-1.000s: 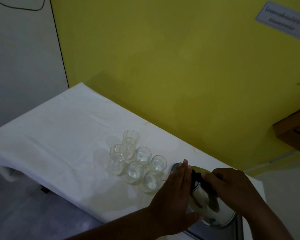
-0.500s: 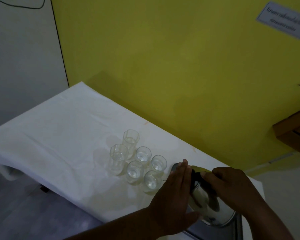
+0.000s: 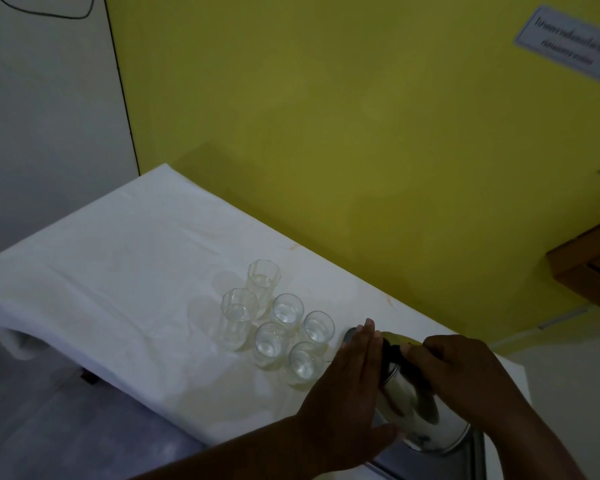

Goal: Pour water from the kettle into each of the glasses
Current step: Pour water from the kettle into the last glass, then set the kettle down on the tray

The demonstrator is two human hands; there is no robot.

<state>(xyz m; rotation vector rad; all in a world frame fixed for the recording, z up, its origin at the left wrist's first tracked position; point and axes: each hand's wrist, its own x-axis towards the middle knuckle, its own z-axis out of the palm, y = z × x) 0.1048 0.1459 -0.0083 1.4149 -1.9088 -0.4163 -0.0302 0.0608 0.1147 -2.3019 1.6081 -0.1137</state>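
A shiny, rounded steel kettle (image 3: 409, 403) stands at the near right end of a table covered by a white, creased cloth (image 3: 118, 289), close to the cloth's right-hand edge and to its near edge, resting on a grey metal base (image 3: 465, 462) that runs out of the bottom of the frame; the left hand (image 3: 347, 393) lies flat against the kettle's left flank, fingers straight and together, thumb spread low across the front of the body; the right hand (image 3: 465, 375) is curled over the dark handle at the kettle's top, thumb pressing on it, though how far the fingers wrap underneath cannot be told.

Six clear drinking glasses (image 3: 281, 327) stand upright in a tight cluster just left of the kettle; two taller faceted ones sit on the far-left side, four shorter round ones nearer the kettle; each seems to hold some water, though the dim light makes the levels hard to judge; the nearest short glass (image 3: 303, 363) stands just beside the left hand's fingers, apart from them by a thin gap.

The left half of the cloth is bare and wide open, ending where the fabric droops over the left edge; the far edge of the table meets a yellow-green wall (image 3: 361, 133) directly, leaving no room behind the glasses; a brown wooden ledge (image 3: 589, 258) juts from the right, well apart from the table; the grey floor (image 3: 66, 438) lies open along the near edge.
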